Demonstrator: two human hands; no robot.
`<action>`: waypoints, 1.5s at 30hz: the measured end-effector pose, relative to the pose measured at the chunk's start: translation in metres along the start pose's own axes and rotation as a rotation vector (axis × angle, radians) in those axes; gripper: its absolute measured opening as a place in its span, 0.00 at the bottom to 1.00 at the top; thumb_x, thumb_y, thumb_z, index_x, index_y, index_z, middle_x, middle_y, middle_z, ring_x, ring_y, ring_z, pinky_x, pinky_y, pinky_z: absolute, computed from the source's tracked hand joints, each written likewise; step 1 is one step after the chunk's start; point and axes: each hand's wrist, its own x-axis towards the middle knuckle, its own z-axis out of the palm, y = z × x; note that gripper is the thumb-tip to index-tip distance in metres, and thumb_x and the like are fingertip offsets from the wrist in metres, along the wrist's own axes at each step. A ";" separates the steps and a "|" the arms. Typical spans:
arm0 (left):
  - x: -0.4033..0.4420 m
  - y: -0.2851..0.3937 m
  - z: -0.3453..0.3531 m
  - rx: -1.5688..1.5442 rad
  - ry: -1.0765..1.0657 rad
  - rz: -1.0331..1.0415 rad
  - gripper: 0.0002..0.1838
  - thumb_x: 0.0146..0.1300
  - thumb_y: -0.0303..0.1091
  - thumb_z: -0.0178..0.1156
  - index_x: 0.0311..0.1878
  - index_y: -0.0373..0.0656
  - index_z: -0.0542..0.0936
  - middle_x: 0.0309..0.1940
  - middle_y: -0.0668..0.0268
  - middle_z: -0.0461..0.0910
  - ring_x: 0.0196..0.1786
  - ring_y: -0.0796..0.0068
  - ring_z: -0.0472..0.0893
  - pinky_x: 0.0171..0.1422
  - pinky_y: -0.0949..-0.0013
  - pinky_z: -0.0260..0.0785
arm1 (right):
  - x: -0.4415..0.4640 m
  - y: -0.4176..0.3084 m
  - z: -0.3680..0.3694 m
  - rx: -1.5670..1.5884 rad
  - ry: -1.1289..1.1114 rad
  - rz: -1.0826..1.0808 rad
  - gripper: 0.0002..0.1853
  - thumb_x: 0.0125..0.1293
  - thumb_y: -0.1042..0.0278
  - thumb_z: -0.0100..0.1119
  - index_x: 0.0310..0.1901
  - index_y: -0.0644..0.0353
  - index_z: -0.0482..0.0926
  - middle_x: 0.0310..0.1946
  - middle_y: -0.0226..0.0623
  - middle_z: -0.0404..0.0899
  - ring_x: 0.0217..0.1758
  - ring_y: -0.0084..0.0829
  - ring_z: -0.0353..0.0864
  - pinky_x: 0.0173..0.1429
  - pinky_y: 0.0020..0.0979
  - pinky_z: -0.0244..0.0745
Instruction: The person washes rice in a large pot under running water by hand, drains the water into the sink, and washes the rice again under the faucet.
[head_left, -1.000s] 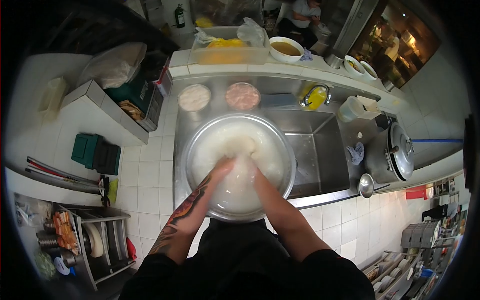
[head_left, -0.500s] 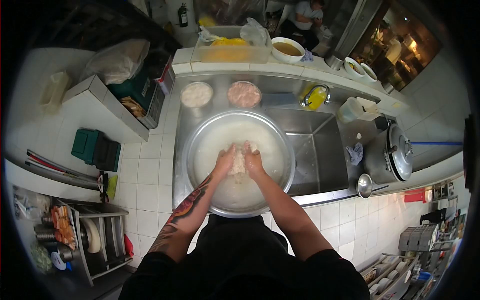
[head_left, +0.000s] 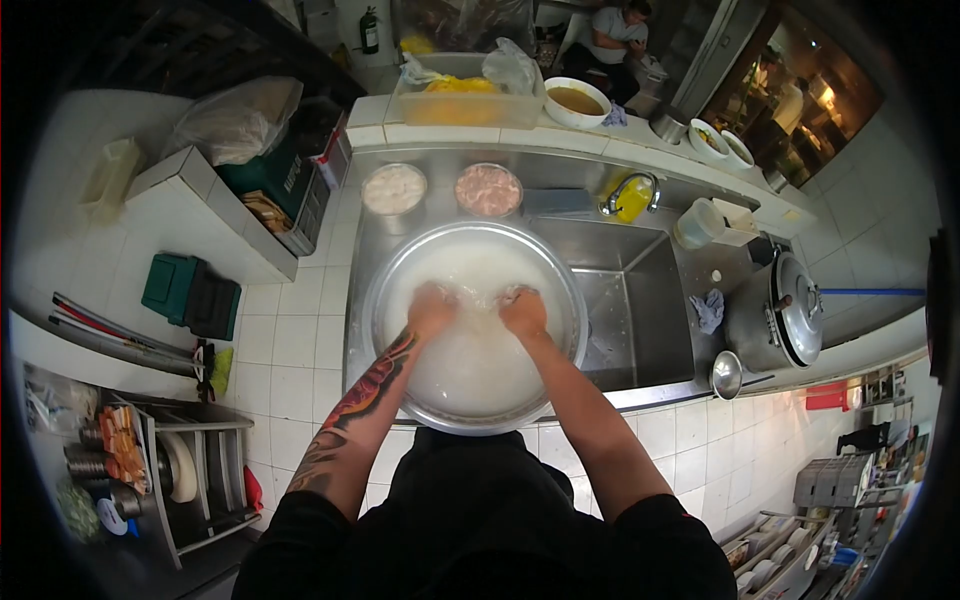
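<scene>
A wide metal basin (head_left: 572, 345) full of cloudy white water (head_left: 470, 365) stands on the steel counter in front of me. My left hand (head_left: 432, 311) dips into the left part of the water, its fingers mostly under the surface. Opposite it, a short gap away, my right hand (head_left: 523, 312) is partly sunk too, with its fingertips blurred in the ripples. Whatever lies under the water is hidden. Behind the basin are a container of whitish pieces (head_left: 393, 188) and a container of pink, meat-like pieces (head_left: 488, 189).
Right of the basin is a steel sink (head_left: 640, 300) with a faucet (head_left: 630, 190). Farther right stand a large lidded pot (head_left: 775, 315) and a ladle (head_left: 728, 374). A plastic tub (head_left: 465, 108) and a bowl of brown liquid (head_left: 577, 102) line the ledge. A person (head_left: 610, 45) sits beyond.
My hands were close together, holding up a pale, grainy clump. Now they are apart and lower in the water, and the clump is out of sight. The water looks more stirred.
</scene>
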 end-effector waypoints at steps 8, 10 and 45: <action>0.032 -0.106 0.067 -0.320 -0.077 -0.442 0.32 0.59 0.51 0.57 0.55 0.30 0.78 0.55 0.37 0.77 0.61 0.41 0.75 0.68 0.53 0.65 | 0.033 0.117 0.092 0.471 0.183 0.341 0.11 0.60 0.64 0.59 0.33 0.64 0.81 0.33 0.46 0.83 0.29 0.42 0.82 0.40 0.37 0.79; 0.030 -0.099 0.070 -0.433 -0.078 -0.538 0.34 0.59 0.52 0.57 0.57 0.28 0.77 0.56 0.36 0.76 0.62 0.39 0.74 0.69 0.54 0.64 | 0.024 0.099 0.092 0.672 0.210 0.489 0.12 0.62 0.61 0.57 0.36 0.64 0.80 0.35 0.44 0.83 0.32 0.41 0.82 0.42 0.37 0.78; 0.003 -0.038 0.093 -1.752 -0.147 -0.607 0.18 0.74 0.45 0.49 0.52 0.41 0.79 0.42 0.62 0.82 0.39 0.68 0.83 0.40 0.61 0.78 | -0.026 -0.049 0.041 0.900 -0.118 0.073 0.28 0.75 0.54 0.48 0.69 0.61 0.64 0.68 0.41 0.67 0.71 0.36 0.65 0.75 0.34 0.57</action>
